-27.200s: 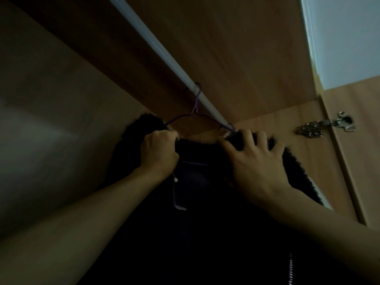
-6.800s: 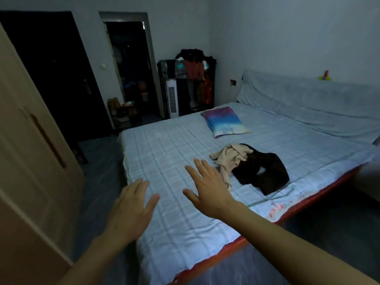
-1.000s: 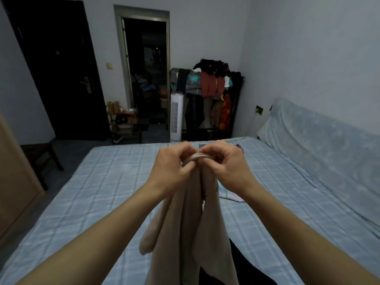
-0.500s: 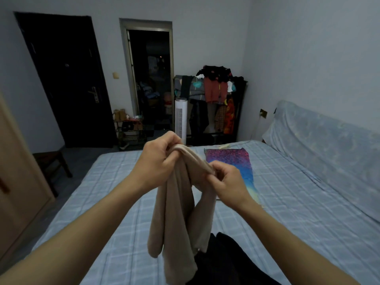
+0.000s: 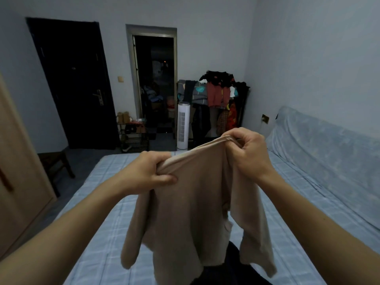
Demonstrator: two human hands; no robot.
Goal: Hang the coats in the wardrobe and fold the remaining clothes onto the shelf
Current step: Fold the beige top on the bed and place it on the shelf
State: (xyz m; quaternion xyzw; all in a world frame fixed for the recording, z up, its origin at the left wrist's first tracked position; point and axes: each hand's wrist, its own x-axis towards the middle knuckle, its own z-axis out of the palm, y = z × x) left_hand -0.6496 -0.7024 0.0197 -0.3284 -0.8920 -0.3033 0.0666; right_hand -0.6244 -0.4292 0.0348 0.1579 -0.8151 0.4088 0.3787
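Note:
A beige long-sleeved top point(image 5: 191, 219) hangs in the air above the bed point(image 5: 98, 233), its sleeves dangling on both sides. My left hand point(image 5: 150, 173) grips its upper edge on the left. My right hand point(image 5: 248, 153) pinches the same edge higher up on the right, so the edge is stretched between them. A dark garment point(image 5: 232, 272) lies on the bed under the top, mostly hidden by it. The wardrobe door point(image 5: 18, 182) shows at the left edge.
A blue padded headboard point(image 5: 324, 153) runs along the right wall. Behind the bed stand a white tower fan point(image 5: 183, 125), a loaded clothes rack point(image 5: 216, 103), a low shoe shelf point(image 5: 133, 134) and a dark stool point(image 5: 55, 161). A black door and an open doorway are in the far wall.
My hands have moved apart along the top's upper edge, the right hand rising to the right. The bunched top has spread open and now hangs wide.

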